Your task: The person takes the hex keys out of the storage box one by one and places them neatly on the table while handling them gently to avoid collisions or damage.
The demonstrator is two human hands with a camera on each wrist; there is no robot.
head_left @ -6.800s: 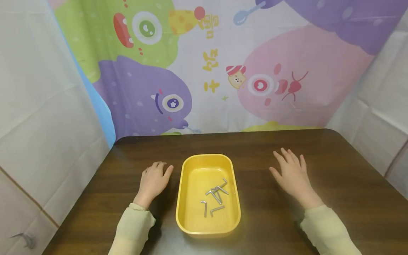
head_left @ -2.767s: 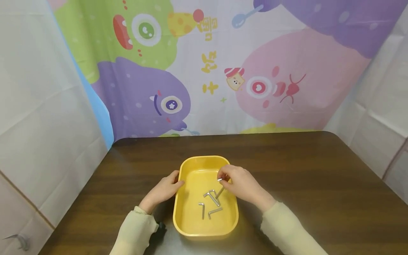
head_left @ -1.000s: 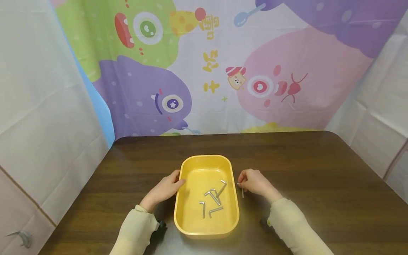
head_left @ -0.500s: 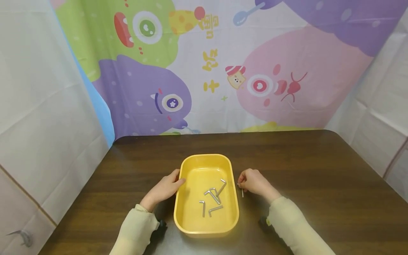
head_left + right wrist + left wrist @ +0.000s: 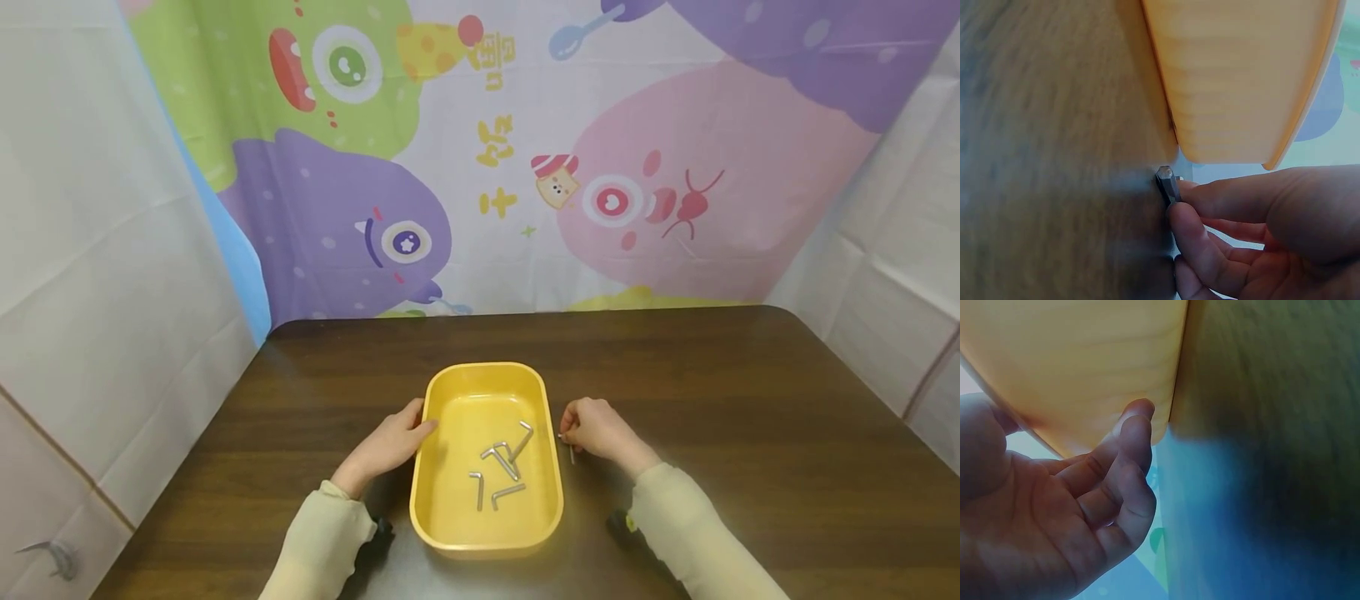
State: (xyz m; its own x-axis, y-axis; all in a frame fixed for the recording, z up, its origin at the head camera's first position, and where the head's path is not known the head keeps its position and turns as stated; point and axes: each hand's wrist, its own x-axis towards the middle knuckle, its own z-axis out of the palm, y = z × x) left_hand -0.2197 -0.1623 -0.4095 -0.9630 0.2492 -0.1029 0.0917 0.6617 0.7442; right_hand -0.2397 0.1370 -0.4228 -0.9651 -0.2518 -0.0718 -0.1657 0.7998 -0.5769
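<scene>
Five hex keys (image 5: 503, 464) in tray (image 5: 487, 548)

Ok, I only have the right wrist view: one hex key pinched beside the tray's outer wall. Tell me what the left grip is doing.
Observer: The left grip holds the yellow tray by its left side.
Operator: Good. Count what's inside for me, I can only see the outside.
Observer: Five L-shaped metal keys lie in it.
Operator: Describe how they're spread.
Observer: In the head view, three are bunched together a little right of the middle, while the other two lie apart from that bunch, lower in the picture.
</scene>
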